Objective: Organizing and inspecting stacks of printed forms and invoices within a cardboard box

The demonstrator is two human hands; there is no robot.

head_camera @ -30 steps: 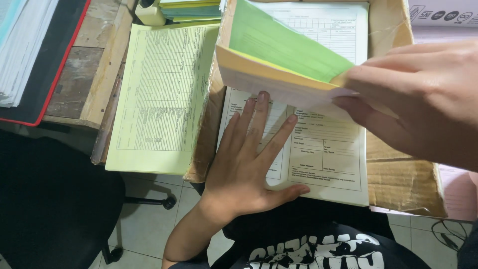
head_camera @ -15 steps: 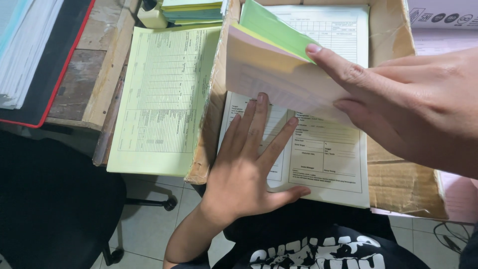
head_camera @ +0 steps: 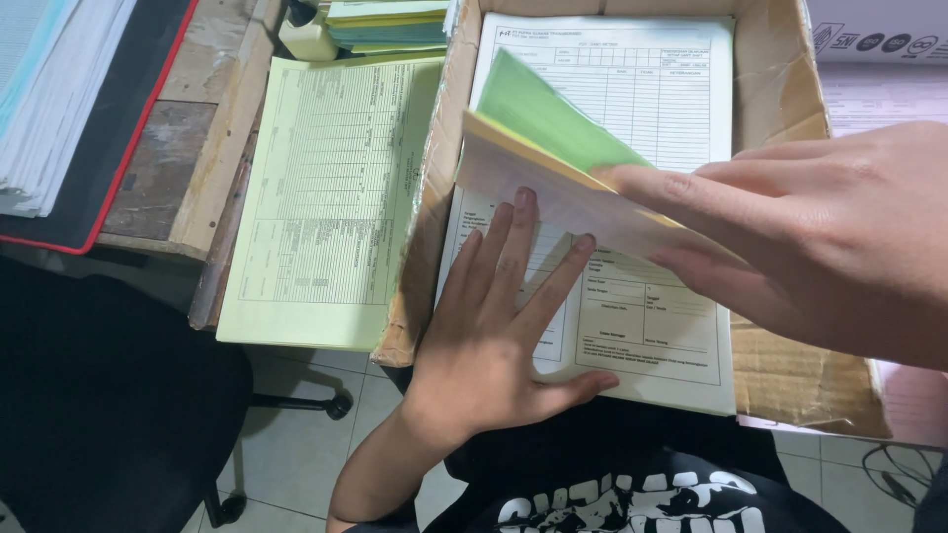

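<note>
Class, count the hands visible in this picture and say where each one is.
2. The left hand lies flat on the white form in the cardboard box; the right hand lifts the coloured sheets. None seems hidden.

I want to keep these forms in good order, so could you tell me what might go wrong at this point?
The right hand lifts several thin sheets by one corner, so they may crease or slip out of order. The left hand pins only the lower left of the white form stack, which could shift in the cardboard box. The yellow form overhangs the desk edge and might slide off.
</note>
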